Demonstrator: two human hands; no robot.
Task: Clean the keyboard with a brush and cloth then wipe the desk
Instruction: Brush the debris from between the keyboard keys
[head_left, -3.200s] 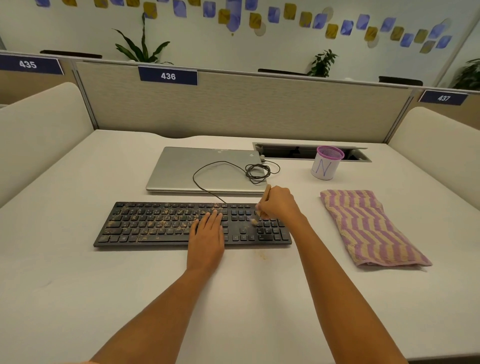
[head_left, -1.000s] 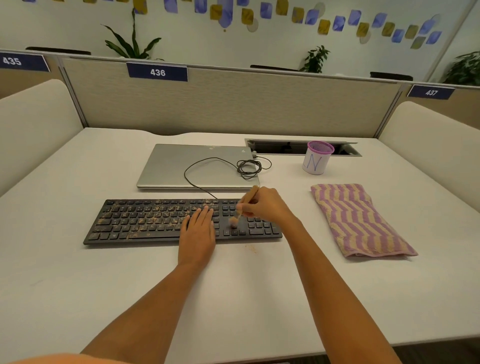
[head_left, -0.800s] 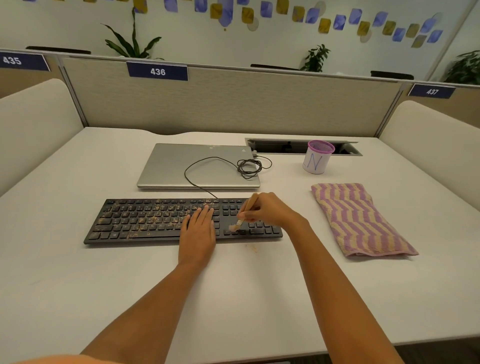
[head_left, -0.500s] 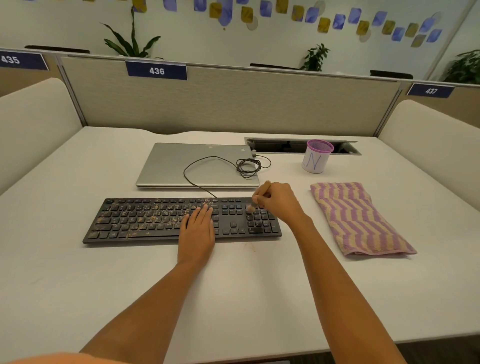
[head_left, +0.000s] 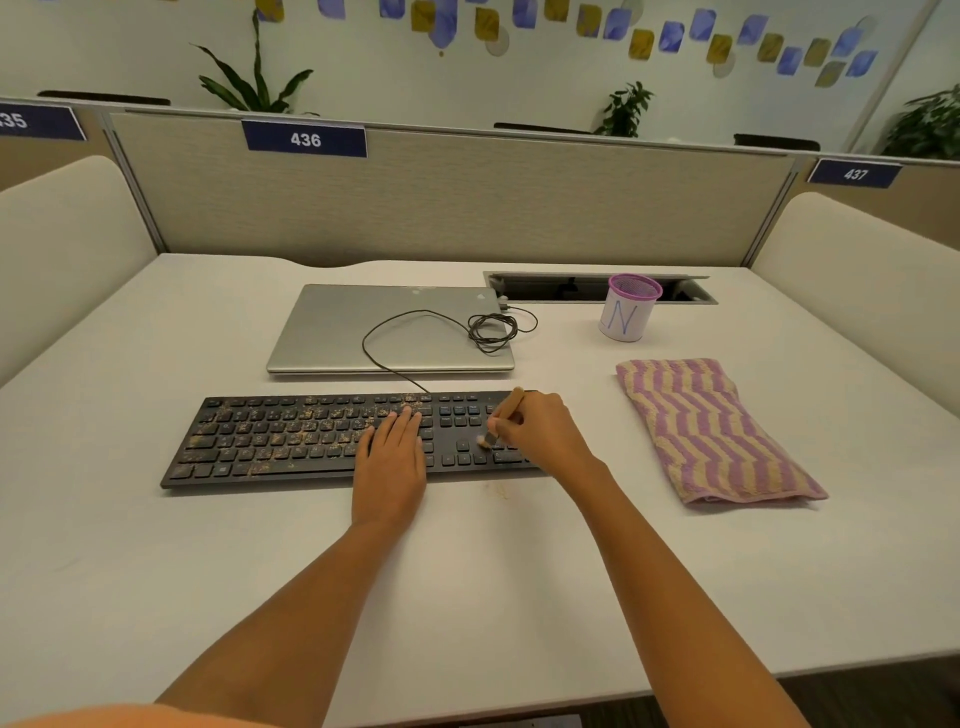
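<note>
My right hand (head_left: 540, 434) pinches the brush (head_left: 503, 418) like a pen, thumb and fingers curled round its wooden handle. The bristle tip is down on the keys at the right end of the keyboard (head_left: 291, 441), centre-right of the frame. My left hand (head_left: 392, 457) lies flat, fingers straight, on the keys just left of the brush, pressing the board onto the desk (head_left: 467, 597). It grips nothing.

The keyboard runs left to right across the middle of the frame, its long axis parallel to the desk's near edge. The keys around the bristles look dark and bare. Tan crumbs lie thick from my left fingertips out to the board's far left end. So the dirt lies leftward from the brush, along that long axis, and my flat hand sits between the two. I judge most of the brushing is yet to do: the brush must travel left, and my left hand must clear its path. A few specks lie on the desk just below the keyboard's front edge.

The striped cloth (head_left: 711, 431) lies folded at the right of the frame, apart from the keyboard and nearer my right hand.
</note>
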